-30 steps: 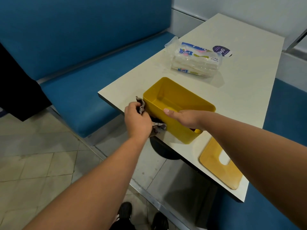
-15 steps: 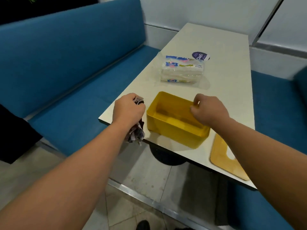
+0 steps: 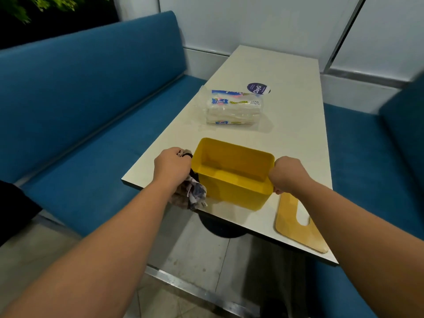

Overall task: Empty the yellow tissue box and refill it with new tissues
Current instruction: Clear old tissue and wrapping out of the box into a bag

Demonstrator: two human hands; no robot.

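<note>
At the frame's centre, the empty yellow tissue box [image 3: 231, 174] stands lidless near the table [image 3: 286, 138] edge. The left hand [image 3: 171, 165] grasps a crumpled cloth [image 3: 190, 195] beside it; the right hand [image 3: 286, 175] grips its right end. A pack of new tissues [image 3: 234, 107] lies above.

A pale table [image 3: 286, 72] stands between two blue benches, one [image 3: 96, 92] along its left side and another [image 3: 376, 143] on its right. A round dark sticker [image 3: 257, 88] lies on the tabletop. Grey floor tiles [image 3: 46, 253] show below.
</note>
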